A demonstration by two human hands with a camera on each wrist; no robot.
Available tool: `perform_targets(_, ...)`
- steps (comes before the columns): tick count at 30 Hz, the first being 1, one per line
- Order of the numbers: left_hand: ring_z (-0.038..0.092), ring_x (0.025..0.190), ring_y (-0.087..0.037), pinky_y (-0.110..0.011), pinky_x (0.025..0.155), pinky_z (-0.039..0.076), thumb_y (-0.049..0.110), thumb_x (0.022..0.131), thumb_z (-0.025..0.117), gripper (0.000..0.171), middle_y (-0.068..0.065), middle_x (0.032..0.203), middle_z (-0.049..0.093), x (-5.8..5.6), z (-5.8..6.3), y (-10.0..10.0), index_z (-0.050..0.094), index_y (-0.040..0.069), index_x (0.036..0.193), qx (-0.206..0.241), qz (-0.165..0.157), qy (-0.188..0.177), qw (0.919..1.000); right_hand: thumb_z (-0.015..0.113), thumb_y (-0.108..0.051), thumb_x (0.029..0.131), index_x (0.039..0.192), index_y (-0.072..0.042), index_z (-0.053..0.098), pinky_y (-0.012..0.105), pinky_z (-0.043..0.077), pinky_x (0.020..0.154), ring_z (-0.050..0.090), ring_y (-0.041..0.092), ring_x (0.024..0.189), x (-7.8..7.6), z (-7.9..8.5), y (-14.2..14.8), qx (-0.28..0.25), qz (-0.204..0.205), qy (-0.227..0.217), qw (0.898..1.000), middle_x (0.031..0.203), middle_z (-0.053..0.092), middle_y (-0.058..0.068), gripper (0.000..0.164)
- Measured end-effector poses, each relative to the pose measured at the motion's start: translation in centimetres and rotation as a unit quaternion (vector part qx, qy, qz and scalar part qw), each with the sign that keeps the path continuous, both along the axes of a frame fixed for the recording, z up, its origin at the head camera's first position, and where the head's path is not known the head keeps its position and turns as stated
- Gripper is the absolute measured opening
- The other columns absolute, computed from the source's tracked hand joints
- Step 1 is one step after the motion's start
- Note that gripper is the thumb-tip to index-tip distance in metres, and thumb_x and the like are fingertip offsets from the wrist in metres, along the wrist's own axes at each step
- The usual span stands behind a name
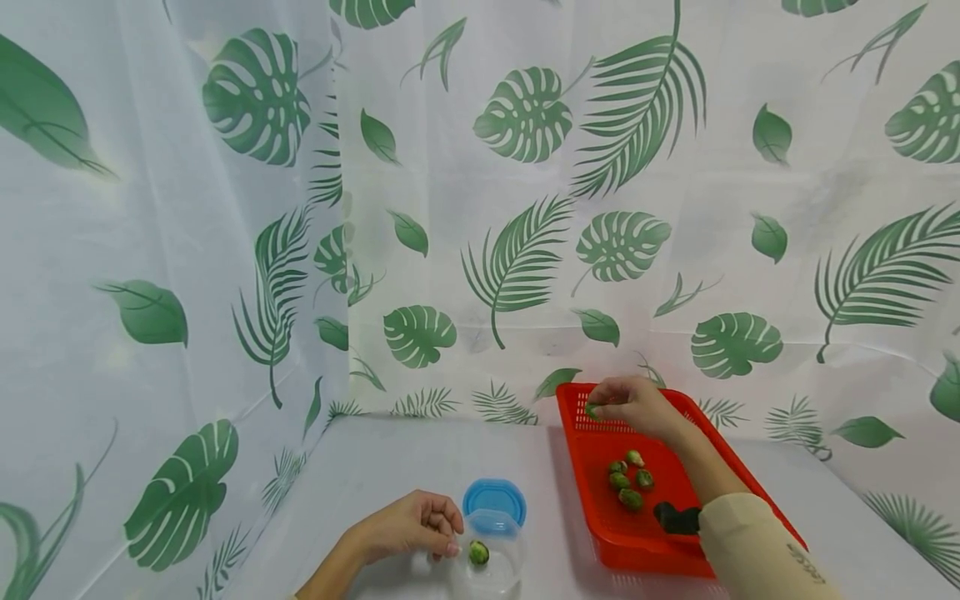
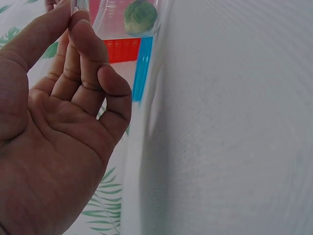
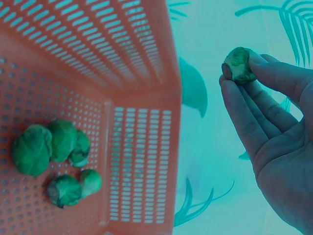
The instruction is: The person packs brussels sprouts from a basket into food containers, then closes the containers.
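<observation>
My right hand (image 1: 636,403) pinches a Brussels sprout (image 3: 238,65) between thumb and fingertips, above the far end of the red basket (image 1: 600,533). Several more sprouts (image 3: 32,150) lie grouped on the basket floor. On the left, my left hand (image 1: 420,525) pinches the edge of a clear plastic container (image 1: 501,575) with thumb and forefinger, the other fingers curled in the left wrist view. A single sprout (image 1: 478,552) sits inside that container. Just behind the container is a blue lid (image 1: 495,497).
The white table (image 1: 405,450) runs back to a leaf-patterned curtain (image 1: 525,275), with another curtain panel (image 1: 172,333) along the left. The basket's slotted side walls (image 3: 142,166) rise around the sprouts. A black band (image 1: 675,518) is at the right wrist.
</observation>
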State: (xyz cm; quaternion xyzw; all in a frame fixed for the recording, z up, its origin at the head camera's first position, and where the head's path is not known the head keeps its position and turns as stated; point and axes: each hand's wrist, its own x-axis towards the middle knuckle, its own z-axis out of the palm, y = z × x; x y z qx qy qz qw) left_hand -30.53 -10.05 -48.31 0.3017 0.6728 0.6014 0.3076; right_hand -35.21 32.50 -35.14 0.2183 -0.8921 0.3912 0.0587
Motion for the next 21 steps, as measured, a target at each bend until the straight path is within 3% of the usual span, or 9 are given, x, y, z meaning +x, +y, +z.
perform_targets(5,0.064,0.072,-0.006,-0.025,0.067,0.052,0.010,0.091,0.078,0.029,0.005,0.084,0.073,0.1,0.1,-0.1,0.066,-0.003,0.114,0.003,-0.003,-0.003,1.0000,0.076,-0.013,0.095,0.113,-0.005,0.074,0.035,0.061,0.085,0.065,0.027,0.095,0.1,0.2,-1.0,0.007,0.014,0.022,1.000,0.110,0.074,0.011,0.020)
perform_targets(15,0.064,0.071,-0.006,-0.023,0.067,0.052,0.013,0.091,0.079,0.023,0.007,0.083,0.073,-0.1,-0.2,-0.1,0.068,0.005,0.110,0.000,-0.003,0.002,1.0000,0.075,-0.014,0.096,0.113,-0.008,0.073,0.027,0.059,0.078,0.063,0.026,0.091,0.9,1.1,-3.1,-0.002,0.018,0.051,0.999,0.106,0.073,0.009,0.018)
perform_targets(21,0.065,0.071,-0.006,-0.024,0.068,0.052,0.013,0.091,0.080,0.023,0.007,0.083,0.073,-0.2,-0.3,-0.2,0.068,0.006,0.111,0.002,-0.005,0.001,1.0000,0.075,-0.016,0.097,0.113,-0.011,0.074,0.025,0.058,0.081,0.067,0.025,0.094,1.4,1.8,-4.5,-0.006,0.010,0.042,0.999,0.109,0.075,0.008,0.017)
